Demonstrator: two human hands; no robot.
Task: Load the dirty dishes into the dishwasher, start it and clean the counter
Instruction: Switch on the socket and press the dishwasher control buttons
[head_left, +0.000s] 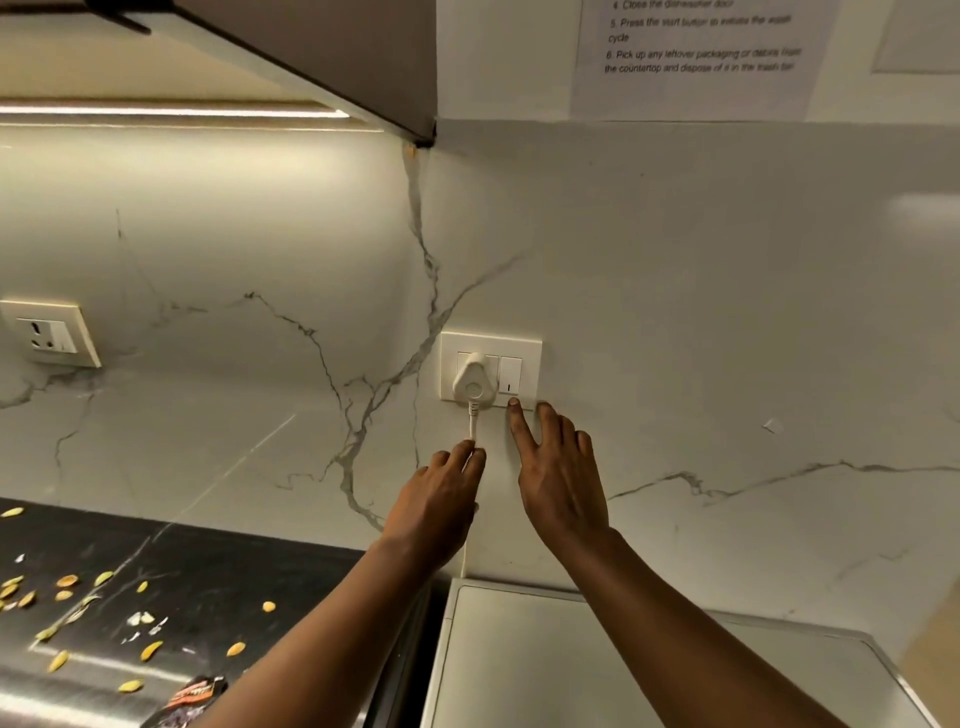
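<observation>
Nearest, white appliance top (597, 670), probably the dishwasher, flat against the wall at lower right; beside it, dark counter (218, 582) strewn with yellow seed husks (150, 649) and a torn wrapper (195, 693), cleaning evidently not yet begun. No dirty dishes in view. Farther, both forearms reaching up toward the wall. Left hand (436, 504) with fingertips curled together, pinching the white cord (472, 423) just below the plug, seemingly to steady it while power is handled. Right hand (563, 483) with fingers straight and slightly spread, index fingertip touching the lower edge of the switch plate (491, 371) just under the rocker switch (510, 375), presumably poised to turn on the supply. White plug (471, 383) seated in the socket at left of the rocker, cord hanging down behind the appliance. Beyond, marble-veined backsplash (727, 312), a second, vacant socket (49, 332) far left, and a printed instruction sheet (696, 57) taped high on the wall.
</observation>
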